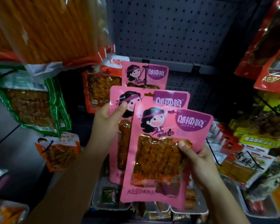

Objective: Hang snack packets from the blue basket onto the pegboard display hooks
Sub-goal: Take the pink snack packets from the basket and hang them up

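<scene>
While gripping one glossy pink snack packet with a clear window [165,152] by its right edge, thumb on front, the right hand [199,164] holds it low; the left hand [108,122] pinches a second identical pink packet [150,101] just behind it. Beyond: a third pink packet [145,75] hanging on a black wire hook [145,74] of the grey perforated pegboard [176,29]. Blue basket: not visible. Risk: overlapping packets hide the hang-holes, so a hole may miss the hook and the packet slip.
</scene>
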